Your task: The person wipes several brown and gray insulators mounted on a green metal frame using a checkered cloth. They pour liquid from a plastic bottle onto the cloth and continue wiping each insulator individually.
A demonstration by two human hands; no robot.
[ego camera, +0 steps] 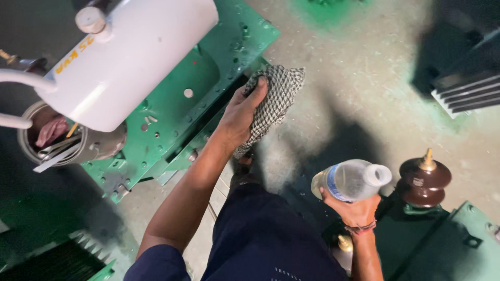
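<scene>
At the corner edge of the green painted metal plate [208, 78], the left hand [240, 115] clenched a black-and-white checked cloth [276, 101], while the right hand [357, 211] gripped a clear plastic bottle [351, 179] over open concrete floor [375, 88].

Industrial workshop, likely for electrical transformers. Bare concrete floor [364, 78] was stained with green paint overspray. A green steel cover plate [177, 114] with bolt holes lay at left under a white cylindrical tank [135, 52]. Brown ceramic insulator [423, 179] stood at right, grey cooling fins [463, 93] far right.
</scene>
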